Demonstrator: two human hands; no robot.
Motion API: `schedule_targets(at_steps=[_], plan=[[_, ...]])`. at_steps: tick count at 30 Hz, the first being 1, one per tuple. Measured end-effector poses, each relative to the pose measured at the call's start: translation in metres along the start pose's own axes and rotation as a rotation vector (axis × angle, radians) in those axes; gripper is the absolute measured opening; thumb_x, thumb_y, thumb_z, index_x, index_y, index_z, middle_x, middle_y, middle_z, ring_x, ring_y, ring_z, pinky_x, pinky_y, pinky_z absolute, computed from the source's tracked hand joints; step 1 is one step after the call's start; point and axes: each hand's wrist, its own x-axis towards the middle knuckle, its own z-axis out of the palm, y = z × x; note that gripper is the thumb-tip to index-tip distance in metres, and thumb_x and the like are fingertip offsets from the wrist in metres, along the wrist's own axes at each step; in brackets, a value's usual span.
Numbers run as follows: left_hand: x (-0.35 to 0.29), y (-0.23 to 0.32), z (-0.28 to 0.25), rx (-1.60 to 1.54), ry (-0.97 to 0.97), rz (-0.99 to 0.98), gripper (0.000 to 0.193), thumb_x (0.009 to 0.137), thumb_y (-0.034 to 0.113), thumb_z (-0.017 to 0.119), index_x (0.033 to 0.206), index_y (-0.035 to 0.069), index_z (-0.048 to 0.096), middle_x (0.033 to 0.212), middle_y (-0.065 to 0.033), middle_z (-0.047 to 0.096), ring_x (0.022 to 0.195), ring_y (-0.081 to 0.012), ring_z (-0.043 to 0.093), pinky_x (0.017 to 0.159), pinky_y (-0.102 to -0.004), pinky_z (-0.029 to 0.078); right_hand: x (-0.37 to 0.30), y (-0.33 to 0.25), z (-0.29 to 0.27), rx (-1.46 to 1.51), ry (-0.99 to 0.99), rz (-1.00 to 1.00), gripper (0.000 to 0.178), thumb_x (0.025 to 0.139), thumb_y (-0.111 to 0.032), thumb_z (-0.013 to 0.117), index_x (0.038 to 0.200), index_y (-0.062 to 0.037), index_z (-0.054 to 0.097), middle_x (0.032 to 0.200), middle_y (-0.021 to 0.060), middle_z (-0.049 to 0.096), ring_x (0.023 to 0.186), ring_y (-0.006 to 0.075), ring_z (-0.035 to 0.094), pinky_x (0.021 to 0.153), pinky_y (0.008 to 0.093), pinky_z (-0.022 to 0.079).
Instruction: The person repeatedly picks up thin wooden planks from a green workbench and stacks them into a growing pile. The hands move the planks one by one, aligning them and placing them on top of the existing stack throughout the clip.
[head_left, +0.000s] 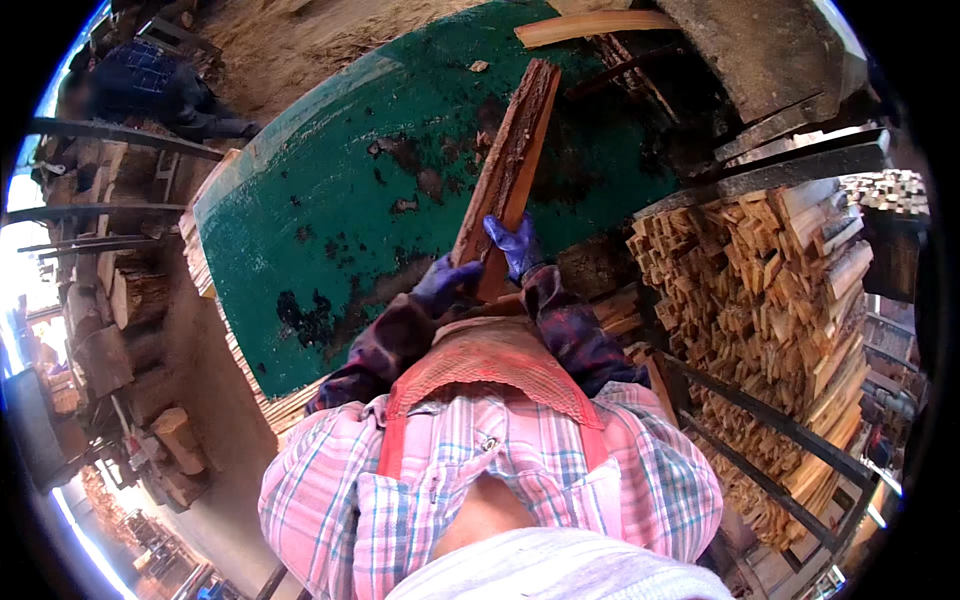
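A long wooden slab with rough bark on one face point(508, 160) points away from me over a green, worn tabletop point(270, 220). Both my hands wear bluish-purple gloves. Near the slab's close end, my left hand point(444, 284) is closed on its left edge. A little farther up, my right hand point(515, 247) grips the right edge, thumb lying across the bark side. The undersides of my fingers are hidden by the wood. The slab's near end meets the front of my red apron point(490, 350).
Tall stacks of cut wood strips point(740, 320) stand at my right behind dark metal bars point(770, 410). A curved pale plank point(595, 27) lies at the table's far edge. Logs point(135, 295) are piled at left. A person in dark clothes point(150, 85) is at the far left.
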Motion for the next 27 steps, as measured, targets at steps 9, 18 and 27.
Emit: schedule_targets(at_steps=[9, 18, 27], plan=[[-0.123, 0.038, -0.028, -0.05, 0.137, 0.284, 0.052, 0.08, 0.018, 0.067, 0.125, 0.004, 0.045, 0.105, -0.0096, 0.06, 0.089, -0.0197, 0.062, 0.072, -0.0356, 0.054, 0.022, -0.006, 0.027, 0.117, -0.341, -0.407, 0.065, 0.082, -0.008, 0.064, 0.135, -0.0064, 0.027, 0.113, 0.0133, 0.049, 0.099, 0.0239, 0.055, 0.079, 0.0336, 0.05], [-0.09, 0.065, 0.033, 0.145, -0.161, 0.346, 0.048, 0.08, 0.012, 0.065, 0.124, 0.004, 0.048, 0.104, -0.0041, 0.06, 0.093, -0.0146, 0.058, 0.081, -0.0316, 0.048, -0.036, -0.122, 0.027, 0.674, -0.313, -0.143, 0.059, 0.087, -0.043, 0.057, 0.13, -0.0053, 0.042, 0.114, 0.01, 0.057, 0.096, 0.021, 0.055, 0.082, 0.0332, 0.044], [0.039, 0.084, 0.163, 0.496, -0.706, 0.454, 0.057, 0.088, 0.016, 0.061, 0.137, 0.008, 0.034, 0.121, -0.0063, 0.053, 0.106, -0.0131, 0.05, 0.088, -0.0302, 0.043, -0.134, -0.222, -0.224, 0.206, 0.938, -0.596, 0.042, 0.087, -0.032, 0.06, 0.116, -0.0028, 0.052, 0.092, 0.0069, 0.059, 0.078, 0.0152, 0.057, 0.063, 0.0294, 0.049]])
